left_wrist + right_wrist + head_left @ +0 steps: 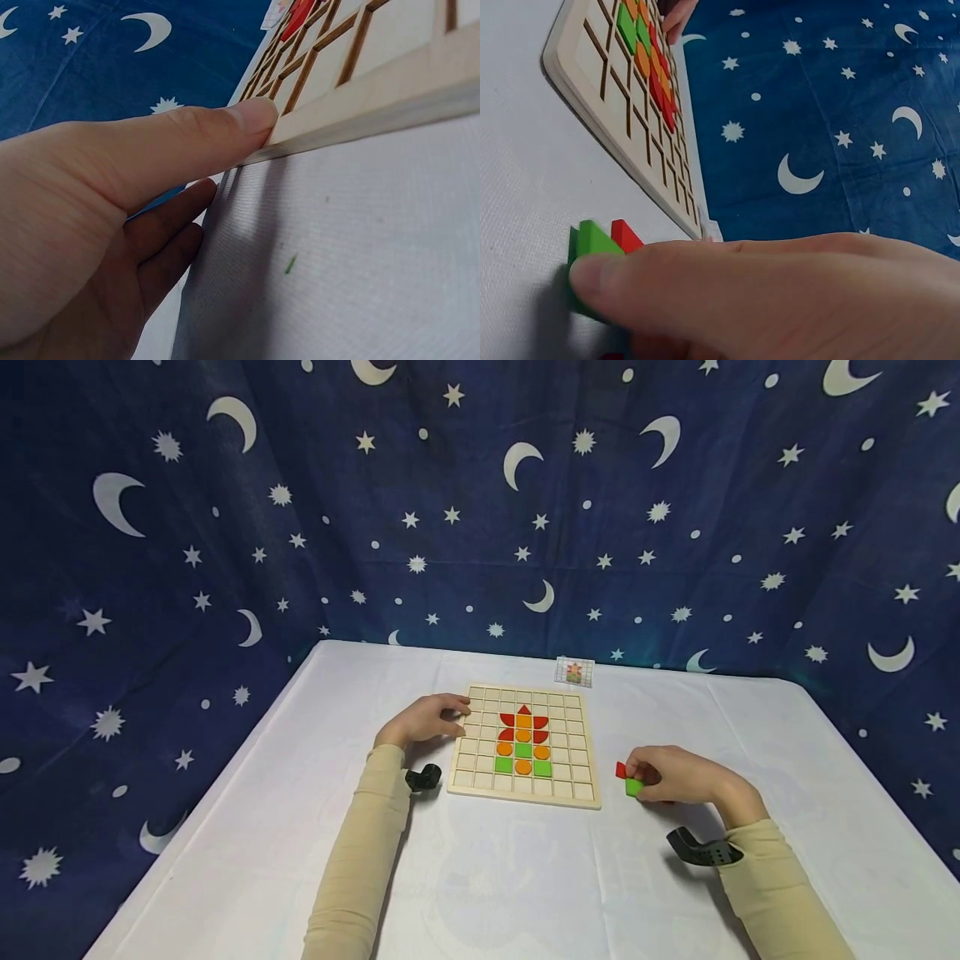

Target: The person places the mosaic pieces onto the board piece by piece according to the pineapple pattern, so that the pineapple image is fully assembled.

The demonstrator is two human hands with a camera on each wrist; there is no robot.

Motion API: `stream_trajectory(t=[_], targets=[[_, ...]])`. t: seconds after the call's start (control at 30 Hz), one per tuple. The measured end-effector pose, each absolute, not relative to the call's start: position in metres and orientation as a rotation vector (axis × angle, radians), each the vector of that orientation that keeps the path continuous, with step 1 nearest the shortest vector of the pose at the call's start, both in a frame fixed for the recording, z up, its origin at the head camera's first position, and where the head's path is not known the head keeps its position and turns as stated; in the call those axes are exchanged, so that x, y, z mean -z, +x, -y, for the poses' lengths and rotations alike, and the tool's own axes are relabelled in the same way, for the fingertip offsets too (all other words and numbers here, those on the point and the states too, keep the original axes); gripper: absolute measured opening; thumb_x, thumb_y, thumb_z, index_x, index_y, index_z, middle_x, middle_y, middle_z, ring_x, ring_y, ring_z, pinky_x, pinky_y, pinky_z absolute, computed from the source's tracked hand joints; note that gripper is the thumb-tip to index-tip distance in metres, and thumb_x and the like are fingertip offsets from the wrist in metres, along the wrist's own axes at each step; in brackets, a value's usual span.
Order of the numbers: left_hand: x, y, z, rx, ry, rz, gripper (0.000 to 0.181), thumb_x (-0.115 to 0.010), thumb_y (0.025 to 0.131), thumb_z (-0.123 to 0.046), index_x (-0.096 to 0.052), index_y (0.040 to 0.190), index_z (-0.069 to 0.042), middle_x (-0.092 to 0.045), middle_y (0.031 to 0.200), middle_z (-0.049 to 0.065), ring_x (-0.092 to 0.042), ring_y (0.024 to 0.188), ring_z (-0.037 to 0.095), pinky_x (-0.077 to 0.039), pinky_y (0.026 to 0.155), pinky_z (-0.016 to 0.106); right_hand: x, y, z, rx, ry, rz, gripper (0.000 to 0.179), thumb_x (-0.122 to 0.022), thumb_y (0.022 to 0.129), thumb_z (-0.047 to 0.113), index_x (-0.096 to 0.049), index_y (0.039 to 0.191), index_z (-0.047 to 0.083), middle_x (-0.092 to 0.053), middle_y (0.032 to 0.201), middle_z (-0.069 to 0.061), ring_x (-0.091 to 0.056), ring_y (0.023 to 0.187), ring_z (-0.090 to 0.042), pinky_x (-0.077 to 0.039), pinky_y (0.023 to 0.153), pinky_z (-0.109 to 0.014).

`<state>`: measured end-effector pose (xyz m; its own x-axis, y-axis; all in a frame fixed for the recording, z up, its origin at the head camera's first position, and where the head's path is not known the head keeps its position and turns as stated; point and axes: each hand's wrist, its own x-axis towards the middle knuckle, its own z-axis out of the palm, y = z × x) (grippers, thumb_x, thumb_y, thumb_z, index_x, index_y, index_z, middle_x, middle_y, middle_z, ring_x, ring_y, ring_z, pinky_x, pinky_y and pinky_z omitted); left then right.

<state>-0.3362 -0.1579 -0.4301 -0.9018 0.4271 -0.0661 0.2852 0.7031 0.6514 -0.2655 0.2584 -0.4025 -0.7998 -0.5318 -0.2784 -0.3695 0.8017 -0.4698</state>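
A wooden grid board (468, 760) lies on the table, with red, orange and green pieces set in its cells. My left hand (425, 720) rests at the board's left edge, its thumb (251, 120) touching the rim and the other fingers loosely bent. To the right of the board, my right hand (678, 774) pinches a green block (633, 787) between thumb and fingers, low over the tablecloth. Beside those fingertips is a red piece (620, 770), also visible behind the green block in the right wrist view. Part of the green block is hidden by the thumb.
A small pattern card (574, 672) with a coloured figure lies behind the board. White cloth (517, 877) covers the table, and a dark blue curtain (480, 585) with moons and stars hangs behind it. Dark wrist cameras (705, 848) sit on both sleeves.
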Motion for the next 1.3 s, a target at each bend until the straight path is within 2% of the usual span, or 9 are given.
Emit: stream_trajectory(t=[0.23, 0.4, 0.53, 0.63, 0.93, 1.3], targets=[[0.431, -0.335, 0.158, -0.975, 0.566, -2.698, 0.044, -0.077, 0.085, -0.019, -0.065, 0.126, -0.008, -0.048, 0.148, 0.003, -0.035, 0.141, 0.025, -0.029, 0.116, 0.041, 0.399, -0.265, -0.258, 0.569, -0.705, -2.598, 0.020, -0.073, 0.085, 0.015, -0.064, 0.102, 0.011, -0.058, 0.086, 0.004, -0.052, 0.076, -0.014, -0.049, 0.063, -0.026], [0.432, -0.336, 0.159, -0.978, 0.562, -2.701, 0.043, -0.077, 0.085, -0.019, -0.066, 0.126, -0.009, -0.048, 0.147, 0.003, -0.035, 0.141, 0.025, -0.029, 0.116, 0.041, 0.398, -0.265, -0.255, 0.626, -0.763, -2.621, 0.022, -0.070, 0.087, 0.015, -0.064, 0.107, 0.010, -0.060, 0.094, 0.002, -0.054, 0.075, -0.013, -0.050, 0.061, -0.026], [0.433, -0.335, 0.159, -0.969, 0.560, -2.698, 0.043, -0.077, 0.085, -0.019, -0.066, 0.126, -0.009, -0.048, 0.148, 0.003, -0.035, 0.141, 0.025, -0.029, 0.116, 0.042, 0.399, -0.264, -0.247, 0.669, -0.902, -2.641, 0.023, -0.067, 0.088, 0.013, -0.064, 0.111, 0.008, -0.061, 0.099, 0.003, -0.057, 0.082, -0.011, -0.053, 0.068, -0.027], [0.433, -0.334, 0.159, -0.965, 0.552, -2.695, 0.043, -0.077, 0.085, -0.019, -0.066, 0.126, -0.009, -0.048, 0.148, 0.003, -0.035, 0.141, 0.025, -0.028, 0.116, 0.042, 0.402, -0.263, -0.233, 0.680, -1.010, -2.662, 0.024, -0.067, 0.089, 0.011, -0.065, 0.112, 0.007, -0.060, 0.098, 0.005, -0.057, 0.086, -0.011, -0.054, 0.073, -0.028], [0.432, -0.334, 0.158, -0.967, 0.544, -2.697, 0.044, -0.076, 0.085, -0.019, -0.065, 0.126, -0.009, -0.048, 0.148, 0.002, -0.035, 0.141, 0.025, -0.028, 0.116, 0.042, 0.415, -0.257, -0.174, 0.576, -1.192, -2.709, 0.023, -0.071, 0.087, 0.018, -0.066, 0.109, 0.012, -0.056, 0.093, 0.007, -0.052, 0.079, -0.008, -0.049, 0.069, -0.023], [0.431, -0.338, 0.159, -0.956, 0.581, -2.704, 0.043, -0.076, 0.085, -0.019, -0.066, 0.126, -0.008, -0.048, 0.148, 0.003, -0.035, 0.141, 0.025, -0.028, 0.117, 0.042, 0.425, -0.254, -0.135, 0.470, -1.314, -2.814, 0.025, -0.072, 0.087, 0.024, -0.068, 0.110, 0.014, -0.059, 0.101, 0.005, -0.049, 0.083, -0.008, -0.049, 0.073, -0.025]])
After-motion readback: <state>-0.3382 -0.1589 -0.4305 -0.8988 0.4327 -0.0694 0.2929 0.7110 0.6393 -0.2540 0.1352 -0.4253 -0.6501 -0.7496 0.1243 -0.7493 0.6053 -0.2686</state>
